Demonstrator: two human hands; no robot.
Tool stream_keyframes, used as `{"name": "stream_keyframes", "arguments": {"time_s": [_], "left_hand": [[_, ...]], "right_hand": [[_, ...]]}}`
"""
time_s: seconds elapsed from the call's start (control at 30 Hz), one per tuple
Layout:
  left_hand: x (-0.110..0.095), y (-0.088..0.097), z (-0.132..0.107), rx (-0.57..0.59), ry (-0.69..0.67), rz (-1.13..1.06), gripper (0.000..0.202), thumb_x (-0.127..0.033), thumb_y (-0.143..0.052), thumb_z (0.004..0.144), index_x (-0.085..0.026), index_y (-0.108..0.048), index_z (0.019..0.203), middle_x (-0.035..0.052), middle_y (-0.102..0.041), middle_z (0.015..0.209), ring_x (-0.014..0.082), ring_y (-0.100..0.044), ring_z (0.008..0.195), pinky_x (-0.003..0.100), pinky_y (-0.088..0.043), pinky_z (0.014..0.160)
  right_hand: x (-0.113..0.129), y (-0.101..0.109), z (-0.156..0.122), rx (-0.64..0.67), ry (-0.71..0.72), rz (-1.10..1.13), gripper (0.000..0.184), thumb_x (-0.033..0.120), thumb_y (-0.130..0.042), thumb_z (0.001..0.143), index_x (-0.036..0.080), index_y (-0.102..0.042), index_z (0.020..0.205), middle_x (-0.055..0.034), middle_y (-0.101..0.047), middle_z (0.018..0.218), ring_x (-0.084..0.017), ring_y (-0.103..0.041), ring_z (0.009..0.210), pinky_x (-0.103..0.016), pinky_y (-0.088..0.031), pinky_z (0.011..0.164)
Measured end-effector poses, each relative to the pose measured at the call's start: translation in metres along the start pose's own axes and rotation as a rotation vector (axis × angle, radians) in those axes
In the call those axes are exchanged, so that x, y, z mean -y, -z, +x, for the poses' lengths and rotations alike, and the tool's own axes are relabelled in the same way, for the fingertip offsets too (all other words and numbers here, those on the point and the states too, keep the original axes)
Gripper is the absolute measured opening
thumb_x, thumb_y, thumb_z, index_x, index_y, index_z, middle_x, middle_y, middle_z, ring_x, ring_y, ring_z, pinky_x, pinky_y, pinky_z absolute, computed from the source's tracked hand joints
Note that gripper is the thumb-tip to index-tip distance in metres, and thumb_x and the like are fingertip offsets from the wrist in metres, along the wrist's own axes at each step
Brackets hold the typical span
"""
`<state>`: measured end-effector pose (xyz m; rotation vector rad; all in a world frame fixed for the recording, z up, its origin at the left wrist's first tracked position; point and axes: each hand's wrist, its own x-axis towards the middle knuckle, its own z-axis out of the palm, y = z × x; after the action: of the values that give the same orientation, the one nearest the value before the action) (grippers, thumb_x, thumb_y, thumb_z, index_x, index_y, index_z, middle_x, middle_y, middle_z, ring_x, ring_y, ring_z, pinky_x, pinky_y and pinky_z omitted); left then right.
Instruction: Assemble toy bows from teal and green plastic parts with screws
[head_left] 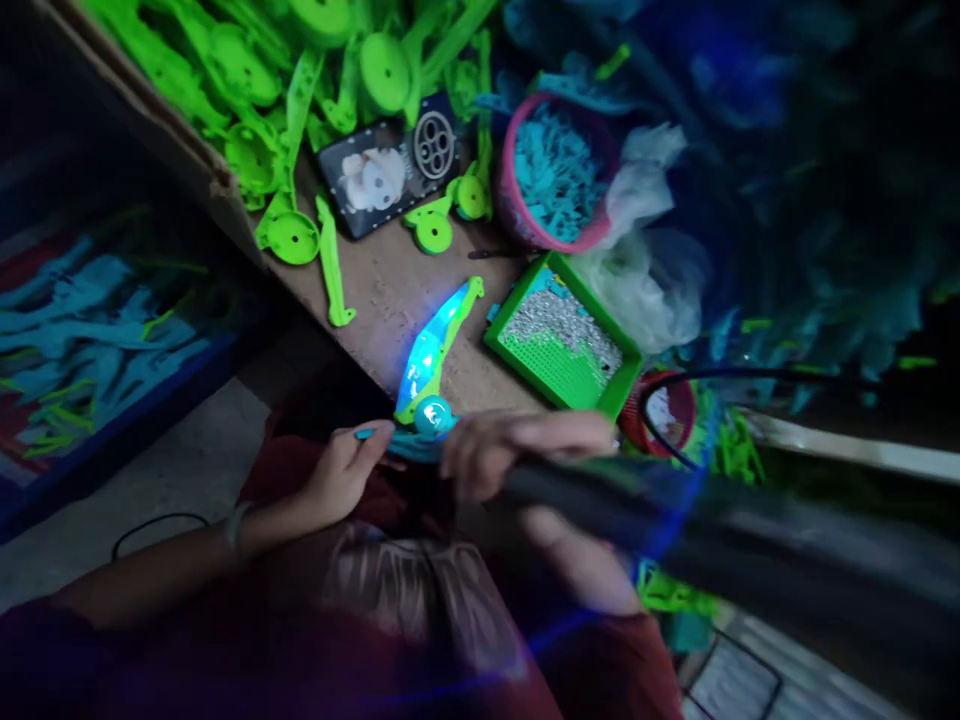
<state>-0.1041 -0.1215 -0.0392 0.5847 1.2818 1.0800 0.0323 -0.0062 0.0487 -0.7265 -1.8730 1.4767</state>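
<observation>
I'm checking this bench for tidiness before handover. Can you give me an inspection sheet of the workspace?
Surface: wooden table, worn and crowded along its far side.
Job's things: lit toy piece, green and glowing blue, at the table's near edge; dark tool, blurred.
Clutter: green plastic parts in a heap; pink basket of blue parts; green tray with small silver bits; black card; plastic bag.
Hands: left hand, fingers pinching the toy's near end; right hand over the dark tool, grip unclear.
Cables: black cable arcs beside the tray; floor cable at left.
Surroundings: blue bin of teal parts.
</observation>
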Motion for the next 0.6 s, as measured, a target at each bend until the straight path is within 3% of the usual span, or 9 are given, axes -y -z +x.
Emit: {"name": "stream_keyframes", "arguments": {"time_s": [0.1,0.17,0.23,0.33,0.43,0.5,0.6], "left_hand": [[-0.003,0.002,0.002,-0.004,0.143,-0.171,0.063,-0.073,-0.058,0.079,-0.013,-0.068,0.09,0.0077,-0.072,0.075,0.0229,-0.07,0.066,0.035,-0.059,0.067],[-0.005,0.006,0.005,0.01,0.154,-0.216,0.064,-0.072,-0.062,0.076,-0.011,-0.069,0.093,0.0103,-0.073,0.074,0.0259,-0.072,0.071,0.037,-0.06,0.069],[-0.007,0.011,0.008,-0.007,0.133,-0.232,0.064,-0.071,-0.066,0.075,-0.01,-0.069,0.094,0.0116,-0.074,0.075,0.0273,-0.073,0.072,0.037,-0.06,0.068],[-0.007,0.016,0.004,-0.054,0.118,-0.209,0.068,-0.074,-0.062,0.076,-0.011,-0.067,0.099,0.0136,-0.076,0.09,0.0291,-0.075,0.079,0.038,-0.061,0.065],[-0.006,0.014,-0.015,0.042,0.092,0.072,0.061,-0.069,-0.062,0.078,-0.013,-0.068,0.103,0.0142,-0.076,0.102,0.0291,-0.075,0.085,0.036,-0.061,0.063],[-0.009,0.003,-0.027,0.223,-0.124,0.436,0.044,-0.056,-0.069,0.079,-0.016,-0.071,0.098,0.0105,-0.077,0.095,0.0251,-0.074,0.081,0.033,-0.061,0.068],[-0.019,-0.042,-0.029,0.485,-0.706,0.869,0.024,-0.037,-0.067,0.086,-0.021,-0.072,0.104,0.0077,-0.077,0.1,0.0224,-0.073,0.092,0.033,-0.058,0.088]], "right_hand": [[0.01,0.044,0.004,-0.562,0.254,0.065,0.024,0.039,-0.057,0.079,0.035,-0.056,0.103,0.0091,-0.044,0.05,-0.014,-0.042,0.036,-0.029,-0.043,0.04],[0.008,0.075,-0.001,-0.776,0.261,0.006,0.015,0.032,-0.055,0.079,0.03,-0.057,0.094,0.0085,-0.044,0.052,-0.012,-0.041,0.039,-0.027,-0.042,0.044],[0.001,0.101,-0.018,-0.825,0.125,-0.079,0.016,0.035,-0.055,0.081,0.03,-0.055,0.096,0.0066,-0.051,0.061,-0.013,-0.052,0.05,-0.028,-0.049,0.055],[-0.005,0.127,-0.062,-0.755,-0.04,-0.173,0.033,0.047,-0.061,0.08,0.029,-0.053,0.106,0.0008,-0.063,0.087,-0.018,-0.066,0.079,-0.036,-0.055,0.076],[0.001,0.139,-0.117,-0.794,-0.07,-0.354,0.045,0.048,-0.071,0.075,0.028,-0.054,0.112,-0.0036,-0.064,0.106,-0.021,-0.065,0.1,-0.041,-0.052,0.093],[0.009,0.144,-0.153,-0.845,-0.131,-0.519,0.051,0.047,-0.075,0.074,0.026,-0.054,0.116,-0.006,-0.063,0.115,-0.023,-0.062,0.109,-0.043,-0.049,0.1],[0.019,0.154,-0.198,-0.815,-0.252,-0.623,0.058,0.047,-0.077,0.074,0.024,-0.052,0.122,-0.0086,-0.063,0.118,-0.024,-0.063,0.106,-0.043,-0.052,0.096]]}}
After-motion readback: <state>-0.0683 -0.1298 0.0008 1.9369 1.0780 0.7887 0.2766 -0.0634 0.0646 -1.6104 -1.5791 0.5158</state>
